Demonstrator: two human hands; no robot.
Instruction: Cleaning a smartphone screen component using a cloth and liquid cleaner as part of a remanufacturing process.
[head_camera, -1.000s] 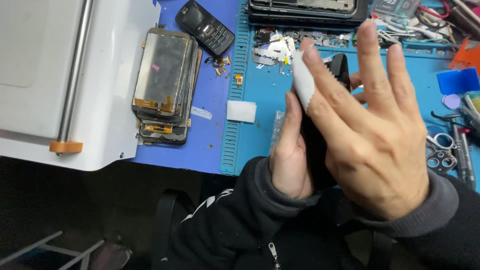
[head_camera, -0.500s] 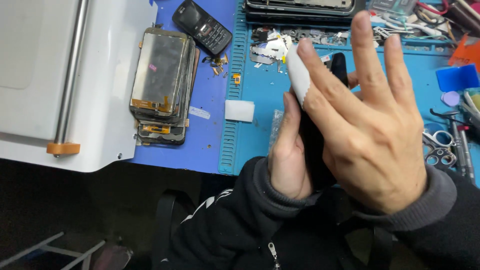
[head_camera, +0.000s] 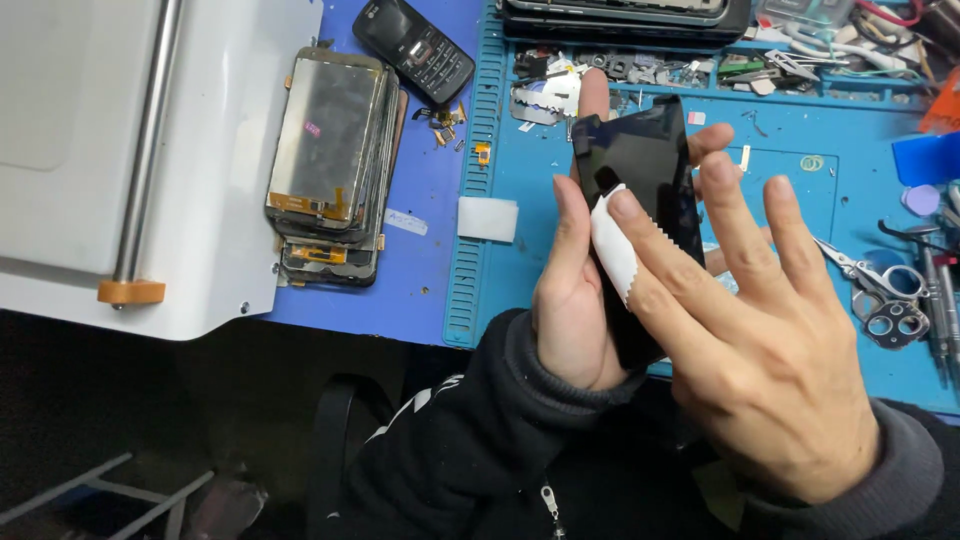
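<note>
My left hand (head_camera: 570, 300) grips a black phone screen (head_camera: 645, 160) by its edges, holding it upright over the blue mat (head_camera: 780, 150). My right hand (head_camera: 760, 350) lies across the glass, its forefinger pressing a small white wipe (head_camera: 612, 250) with a zigzag edge onto the left side of the screen. The other fingers of that hand are spread. The lower part of the screen is hidden behind my right hand.
A stack of used screens (head_camera: 330, 170) and a small black keypad phone (head_camera: 418, 45) lie on the purple mat at left. A white machine (head_camera: 100, 150) fills the far left. A white pad (head_camera: 488, 218), scissors (head_camera: 880, 295), small parts and a black tray (head_camera: 620, 20) sit on the blue mat.
My right hand has slid down the screen with the white wipe, uncovering the upper part of the black glass. My left hand keeps its grip.
</note>
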